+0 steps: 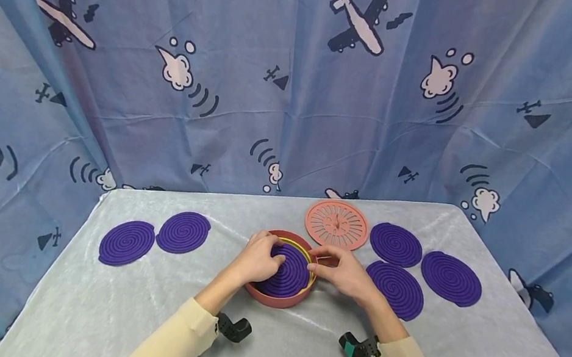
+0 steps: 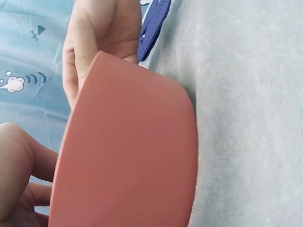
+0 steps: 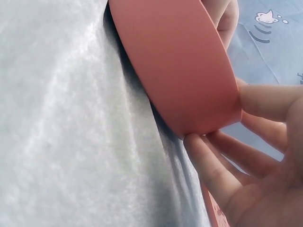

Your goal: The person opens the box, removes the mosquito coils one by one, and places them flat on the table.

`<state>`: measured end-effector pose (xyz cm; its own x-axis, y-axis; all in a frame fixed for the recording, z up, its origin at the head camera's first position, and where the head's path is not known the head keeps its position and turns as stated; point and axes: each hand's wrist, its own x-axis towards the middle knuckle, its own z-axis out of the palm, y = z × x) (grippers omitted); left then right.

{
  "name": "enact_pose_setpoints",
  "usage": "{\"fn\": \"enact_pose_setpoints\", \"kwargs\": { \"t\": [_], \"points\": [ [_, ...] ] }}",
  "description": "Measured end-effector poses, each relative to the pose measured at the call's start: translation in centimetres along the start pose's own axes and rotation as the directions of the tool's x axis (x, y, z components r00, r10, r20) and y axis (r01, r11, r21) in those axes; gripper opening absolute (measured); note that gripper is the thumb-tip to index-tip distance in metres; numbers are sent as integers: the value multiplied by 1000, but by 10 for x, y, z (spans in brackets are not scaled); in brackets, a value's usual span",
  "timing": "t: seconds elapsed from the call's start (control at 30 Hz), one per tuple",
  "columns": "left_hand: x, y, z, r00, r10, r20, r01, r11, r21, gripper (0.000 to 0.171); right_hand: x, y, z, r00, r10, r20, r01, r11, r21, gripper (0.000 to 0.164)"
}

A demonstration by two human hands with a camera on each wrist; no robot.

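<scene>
A round terracotta-coloured mosquito coil box (image 1: 275, 301) sits on the table with its top uncovered. Inside it lies a purple mosquito coil (image 1: 287, 272), with a yellow ring (image 1: 304, 245) showing along its far and right edge. My left hand (image 1: 258, 256) reaches over the box's left rim, its bent fingers and thumb at the coil's left side; the fingertips are partly hidden. On the right, my right hand (image 1: 341, 270) grips the wall, thumb at the rim and fingers against the outside, as the right wrist view shows.
Behind the box lies a slotted pink lid (image 1: 337, 224). Two purple coils, one nearer (image 1: 126, 243) and one farther (image 1: 183, 232), lie to the left. Three more coils (image 1: 395, 244) lie to the right. A patterned curtain (image 1: 257, 75) hangs behind the table.
</scene>
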<state>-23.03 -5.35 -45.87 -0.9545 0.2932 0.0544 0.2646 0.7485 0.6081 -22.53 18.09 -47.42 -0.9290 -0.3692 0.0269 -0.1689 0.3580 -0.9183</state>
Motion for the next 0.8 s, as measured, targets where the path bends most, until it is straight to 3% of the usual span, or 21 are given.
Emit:
{"fn": "enact_pose_setpoints", "kwargs": {
  "t": [0.53, 0.8],
  "points": [
    [-1, 2, -2, 999, -36, -8, 35, 999, -38, 42, -1, -2, 1, 1000, 7, -6, -7, 1000, -17, 38],
    [-3, 2, -3, 1000, -5, -22, 4, 998, -56, 37, -1, -3, 1, 1000, 7, -8, -7, 1000, -21, 38]
  ]
}}
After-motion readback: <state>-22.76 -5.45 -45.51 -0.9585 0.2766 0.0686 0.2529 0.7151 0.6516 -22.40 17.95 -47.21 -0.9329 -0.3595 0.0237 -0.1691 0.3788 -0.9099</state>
